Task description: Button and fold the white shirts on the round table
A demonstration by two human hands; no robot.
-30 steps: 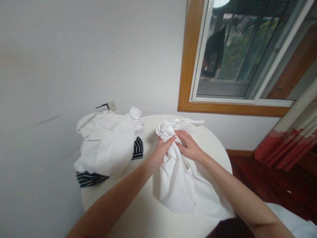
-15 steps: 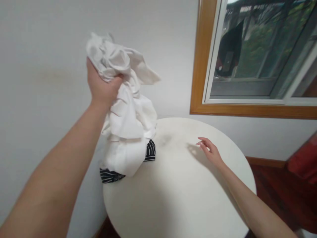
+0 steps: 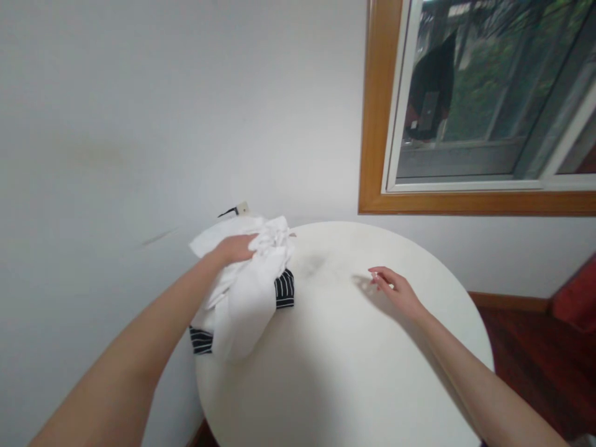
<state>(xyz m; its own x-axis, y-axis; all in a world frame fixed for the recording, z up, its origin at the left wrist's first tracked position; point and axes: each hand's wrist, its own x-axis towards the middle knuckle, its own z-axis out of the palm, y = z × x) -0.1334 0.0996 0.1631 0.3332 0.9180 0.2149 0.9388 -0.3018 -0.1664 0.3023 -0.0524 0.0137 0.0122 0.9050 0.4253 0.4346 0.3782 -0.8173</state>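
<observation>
so half a second back the left hand (image 3: 235, 248) was holding the cloth (image 3: 272, 239) bunched up high by the wall; now it's sitting low on top of the pile (image 3: 242, 310), at the back-left edge of the bench (image 3: 344, 372); the fingers are sinking into the folds, so I can't tell if the left grip is clamping or just pressing down; either way the cloth is resting on the pile, not hanging in the air; right hand (image 3: 395, 292) is barely shifting, grip loose and wide, holding nothing, fingertips at the bare bench; a striped top (image 3: 284, 288) is poking out from under the pile; the pile is drooping over the bench edge, tight against the wall; a socket (image 3: 241, 208) is sitting right behind it, window (image 3: 465, 93) off to the right
</observation>
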